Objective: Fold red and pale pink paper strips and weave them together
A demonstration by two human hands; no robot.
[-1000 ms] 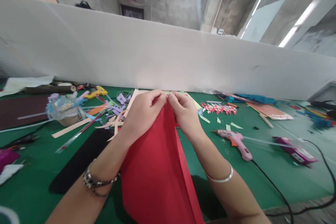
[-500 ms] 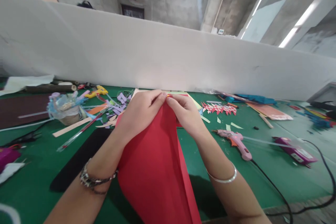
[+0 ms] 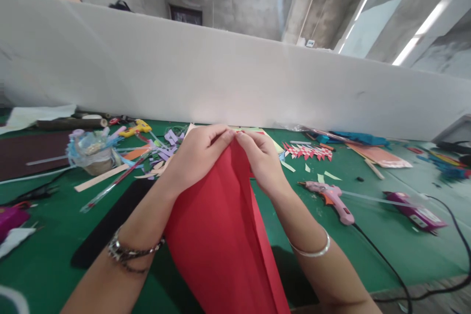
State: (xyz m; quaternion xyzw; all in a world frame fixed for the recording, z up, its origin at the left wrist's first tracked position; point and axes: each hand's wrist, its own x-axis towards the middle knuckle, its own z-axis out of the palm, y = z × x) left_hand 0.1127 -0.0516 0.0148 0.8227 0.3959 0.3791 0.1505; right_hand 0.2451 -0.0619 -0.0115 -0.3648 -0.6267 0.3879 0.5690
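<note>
A large sheet of red paper (image 3: 221,225) hangs from my fingertips toward the front of the table, bent along its length with a folded strip down its right side. My left hand (image 3: 202,157) pinches its far end, thumb on top. Close beside it, my right hand (image 3: 261,157) grips the same end with thumb and curled fingers. The two thumb tips nearly meet there. What lies under the fingers is hidden. Behind the hands, pale and red paper (image 3: 271,138) partly shows on the table.
On the right lie a pink glue gun (image 3: 333,196) with a cord, a purple device (image 3: 415,216) and a woven red-and-white paper piece (image 3: 309,151). Leftward are a bag-lined tub (image 3: 95,154), a yellow glue gun (image 3: 136,128), purple paper scraps (image 3: 158,152) and a black board (image 3: 110,225). A white partition (image 3: 235,78) stands behind.
The thumbs have shifted slightly at the paper's far end, and a small yellow spot between them is now covered. The red sheet's lower end has swung a little to the right.
</note>
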